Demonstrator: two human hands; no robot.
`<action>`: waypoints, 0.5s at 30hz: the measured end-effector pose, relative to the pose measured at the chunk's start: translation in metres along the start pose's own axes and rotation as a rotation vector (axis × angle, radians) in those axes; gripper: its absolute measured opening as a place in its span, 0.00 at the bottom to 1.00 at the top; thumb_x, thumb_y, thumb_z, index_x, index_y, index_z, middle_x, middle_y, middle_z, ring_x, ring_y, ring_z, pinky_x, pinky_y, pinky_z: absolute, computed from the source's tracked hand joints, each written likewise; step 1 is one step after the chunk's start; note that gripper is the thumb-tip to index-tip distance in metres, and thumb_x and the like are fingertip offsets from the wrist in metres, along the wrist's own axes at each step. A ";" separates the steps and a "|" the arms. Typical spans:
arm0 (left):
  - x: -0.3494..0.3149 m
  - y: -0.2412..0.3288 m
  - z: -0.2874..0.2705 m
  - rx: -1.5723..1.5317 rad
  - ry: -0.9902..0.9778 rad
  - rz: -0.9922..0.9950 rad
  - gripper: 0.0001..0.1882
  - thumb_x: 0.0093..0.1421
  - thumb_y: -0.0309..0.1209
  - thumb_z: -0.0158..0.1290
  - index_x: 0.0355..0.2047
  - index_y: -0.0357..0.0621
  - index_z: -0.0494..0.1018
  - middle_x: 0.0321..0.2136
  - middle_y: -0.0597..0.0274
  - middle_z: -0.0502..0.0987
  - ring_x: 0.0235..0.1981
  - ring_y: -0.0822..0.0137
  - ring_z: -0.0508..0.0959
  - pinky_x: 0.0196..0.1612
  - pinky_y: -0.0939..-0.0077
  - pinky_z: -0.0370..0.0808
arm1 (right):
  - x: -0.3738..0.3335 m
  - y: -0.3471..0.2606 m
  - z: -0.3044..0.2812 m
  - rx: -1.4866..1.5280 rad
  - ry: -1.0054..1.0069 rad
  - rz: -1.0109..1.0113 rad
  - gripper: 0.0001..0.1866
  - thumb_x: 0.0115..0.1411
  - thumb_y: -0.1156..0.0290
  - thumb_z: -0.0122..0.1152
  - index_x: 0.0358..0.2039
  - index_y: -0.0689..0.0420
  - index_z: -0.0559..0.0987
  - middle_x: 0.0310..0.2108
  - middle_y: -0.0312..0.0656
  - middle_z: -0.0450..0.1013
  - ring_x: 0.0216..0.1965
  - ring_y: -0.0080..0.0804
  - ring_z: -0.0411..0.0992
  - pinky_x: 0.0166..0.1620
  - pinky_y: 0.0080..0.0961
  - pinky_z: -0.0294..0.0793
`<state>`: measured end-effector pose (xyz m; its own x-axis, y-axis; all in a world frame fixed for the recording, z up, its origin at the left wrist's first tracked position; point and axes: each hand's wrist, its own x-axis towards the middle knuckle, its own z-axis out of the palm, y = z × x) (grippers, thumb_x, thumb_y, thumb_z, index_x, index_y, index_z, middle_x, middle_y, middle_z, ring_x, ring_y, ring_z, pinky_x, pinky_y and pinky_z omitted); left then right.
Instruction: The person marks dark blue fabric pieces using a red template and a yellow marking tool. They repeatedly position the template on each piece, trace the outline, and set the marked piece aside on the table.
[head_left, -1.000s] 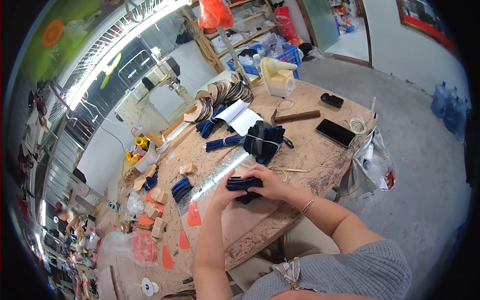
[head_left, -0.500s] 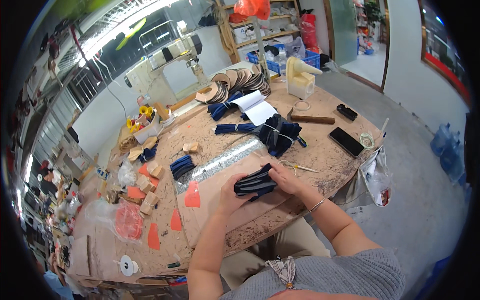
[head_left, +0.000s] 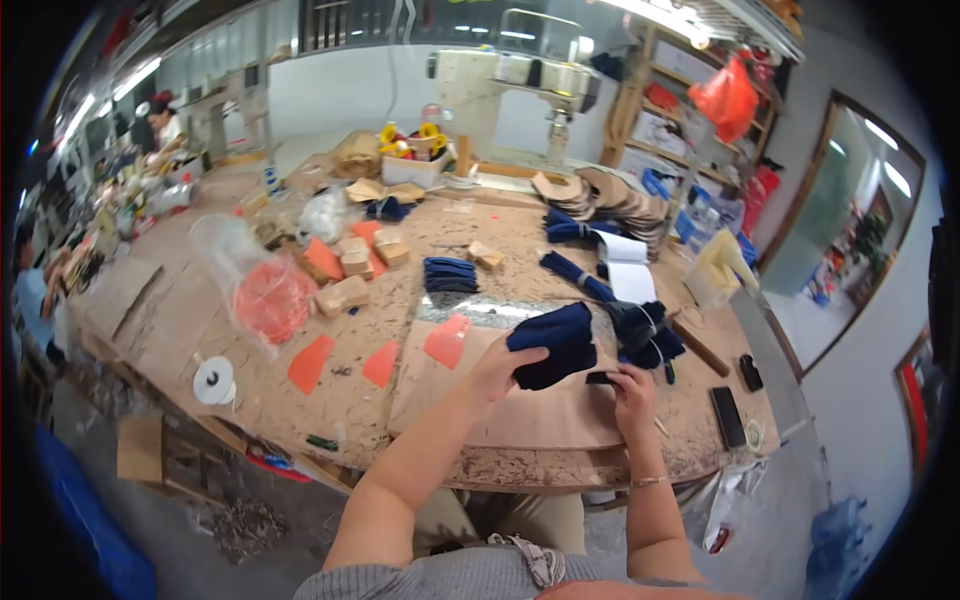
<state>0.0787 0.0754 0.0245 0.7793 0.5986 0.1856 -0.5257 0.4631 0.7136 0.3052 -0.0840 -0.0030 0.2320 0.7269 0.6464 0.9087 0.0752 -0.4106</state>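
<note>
Scuffed and brown, a broad counter [head_left: 420, 230] fills the room's middle, with a pale sewing machine [head_left: 465, 92] beyond it at twelve o'clock. Toward four o'clock from the picture's centre, a navy stack [head_left: 556, 345] is held over the counter; the left hand [head_left: 495, 372] has its grip clamped on the stack's eight o'clock edge, thumb across the face. It looks light, soft and unbreakable, its layers prone to slide, so pinching every layer at one edge should suit. At the stack's four o'clock, the right hand [head_left: 633, 396] pinches a small dark piece [head_left: 601, 378].
</note>
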 end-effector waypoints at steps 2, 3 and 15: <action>-0.012 0.013 -0.002 -0.065 -0.033 -0.131 0.32 0.56 0.22 0.59 0.61 0.38 0.63 0.54 0.56 0.74 0.54 0.63 0.76 0.56 0.68 0.75 | 0.024 -0.032 0.003 -0.101 0.191 -0.234 0.13 0.45 0.83 0.65 0.32 0.53 0.84 0.46 0.44 0.74 0.52 0.48 0.70 0.54 0.40 0.70; -0.016 0.013 -0.006 -0.093 -0.028 -0.183 0.32 0.56 0.22 0.59 0.61 0.38 0.63 0.54 0.56 0.74 0.54 0.62 0.76 0.56 0.68 0.75 | 0.032 -0.043 0.009 -0.100 0.215 -0.278 0.10 0.45 0.83 0.66 0.29 0.55 0.83 0.47 0.46 0.74 0.54 0.49 0.69 0.54 0.40 0.70; -0.010 0.001 -0.009 0.240 0.368 0.326 0.39 0.48 0.19 0.68 0.60 0.34 0.62 0.47 0.55 0.76 0.47 0.66 0.78 0.49 0.73 0.79 | -0.028 -0.005 -0.010 -0.047 -0.124 0.328 0.12 0.49 0.71 0.71 0.31 0.60 0.78 0.38 0.50 0.72 0.43 0.49 0.70 0.47 0.40 0.70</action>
<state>0.0674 0.0761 0.0176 0.3955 0.8954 0.2045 -0.5935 0.0793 0.8009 0.2974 -0.1111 -0.0124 0.4727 0.7846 0.4012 0.8087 -0.2053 -0.5512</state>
